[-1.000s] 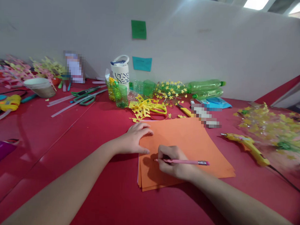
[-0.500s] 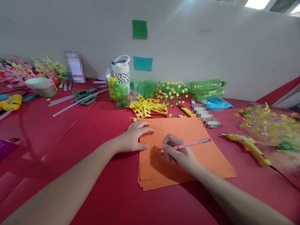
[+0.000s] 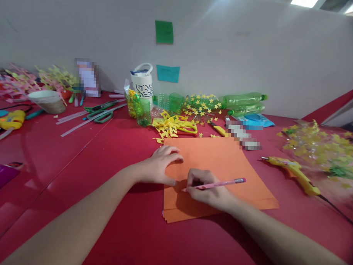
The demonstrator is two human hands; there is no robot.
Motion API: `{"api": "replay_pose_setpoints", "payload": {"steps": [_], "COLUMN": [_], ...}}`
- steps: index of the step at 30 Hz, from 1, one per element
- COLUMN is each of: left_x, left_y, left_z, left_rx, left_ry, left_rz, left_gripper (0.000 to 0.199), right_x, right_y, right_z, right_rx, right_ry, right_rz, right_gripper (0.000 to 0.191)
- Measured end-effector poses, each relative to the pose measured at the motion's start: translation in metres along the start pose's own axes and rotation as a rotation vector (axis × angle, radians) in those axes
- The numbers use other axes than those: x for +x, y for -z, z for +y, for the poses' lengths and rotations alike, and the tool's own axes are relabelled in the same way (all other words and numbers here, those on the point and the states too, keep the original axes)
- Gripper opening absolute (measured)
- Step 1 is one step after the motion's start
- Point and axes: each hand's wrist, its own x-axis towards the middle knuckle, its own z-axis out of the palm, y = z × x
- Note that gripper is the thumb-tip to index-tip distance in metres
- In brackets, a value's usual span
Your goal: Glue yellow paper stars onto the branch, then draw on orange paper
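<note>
Several orange paper sheets [image 3: 219, 157] lie stacked, slightly out of line, on the red table [image 3: 127, 227]. My left hand [image 3: 160, 165] rests at the stack's left edge, its thumb and fingers spread apart on the paper. In my right hand [image 3: 207, 189] is a pink pencil [image 3: 221, 184], held in a writing grip. The pencil's tip points left and down at the top sheet, close to my left thumb; its eraser end points right. Any mark on the paper is too faint to make out.
Behind the paper lie yellow paper scraps [image 3: 169, 126], a yellow cutter [image 3: 220, 129], a white tumbler [image 3: 143, 87] and green plastic bottles [image 3: 244, 99]. A yellow glue gun [image 3: 293, 171] with its cord lies to the right. Green-handled scissors [image 3: 103, 115] and a cup [image 3: 48, 101] stand left.
My right hand has moved down and slightly left over the paper with the pencil. My left hand has slid a little lower along the stack's edge.
</note>
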Motion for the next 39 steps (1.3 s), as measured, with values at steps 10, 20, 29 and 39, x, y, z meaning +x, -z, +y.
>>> {"api": "replay_pose_setpoints", "payload": {"steps": [10,20,29,39], "left_x": [0.0016,0.0007,0.0003,0.0011], "left_y": [-0.0008,0.0004,-0.0004,0.0008], "left_z": [0.0002,-0.0004,-0.0018,0.0006], "left_rx": [0.007,-0.013,-0.038,-0.028], "left_ry": [0.012,0.006,-0.010,-0.002], "left_rz": [-0.006,-0.002,0.012,0.003], "left_gripper": [0.061,0.059,0.059,0.061], "right_x": [0.0014,0.0038,0.0040,0.0028], "right_y": [-0.0018,-0.0052,-0.0040,-0.0016], "right_z": [-0.0029,-0.0032,0.0000,-0.0026], "right_rx": [-0.081,-0.149,-0.140,-0.099], "right_ry": [-0.048,-0.061,-0.043,-0.040], "right_rz": [0.030,0.118,0.104,0.053], "right_gripper": [0.011,0.011,0.012,0.015]}}
